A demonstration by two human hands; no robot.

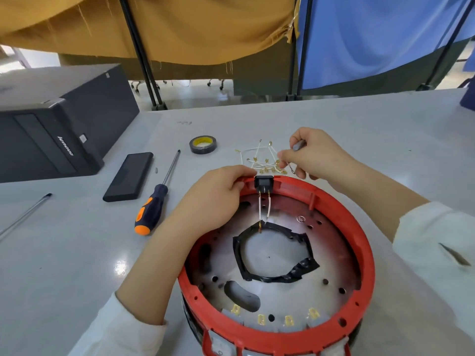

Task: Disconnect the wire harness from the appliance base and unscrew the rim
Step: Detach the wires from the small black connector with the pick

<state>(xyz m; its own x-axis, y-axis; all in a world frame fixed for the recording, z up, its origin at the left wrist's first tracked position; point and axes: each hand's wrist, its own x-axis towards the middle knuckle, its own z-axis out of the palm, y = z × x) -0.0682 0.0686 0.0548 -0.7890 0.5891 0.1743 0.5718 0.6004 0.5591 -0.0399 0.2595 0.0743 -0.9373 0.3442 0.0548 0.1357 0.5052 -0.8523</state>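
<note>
The round appliance base with its red rim (359, 232) lies open side up in front of me. A black switch (263, 182) sits in the rim's far edge, and two white wires (264, 209) run from it down to the black-taped centre ring (305, 265). My left hand (210, 201) grips the rim just left of the switch. My right hand (316, 155) hovers behind the rim, holding a thin grey tool between its fingers and pinching a wire of the loose white wire harness (259, 160) on the table. Several brass terminals (288, 320) line the near inner edge.
An orange-and-navy screwdriver (154, 204) lies left of the base, beside a black phone (129, 176). A roll of black tape (203, 144) sits farther back. A black computer case (59, 124) fills the far left, and a thin metal rod (25, 214) lies at the left edge.
</note>
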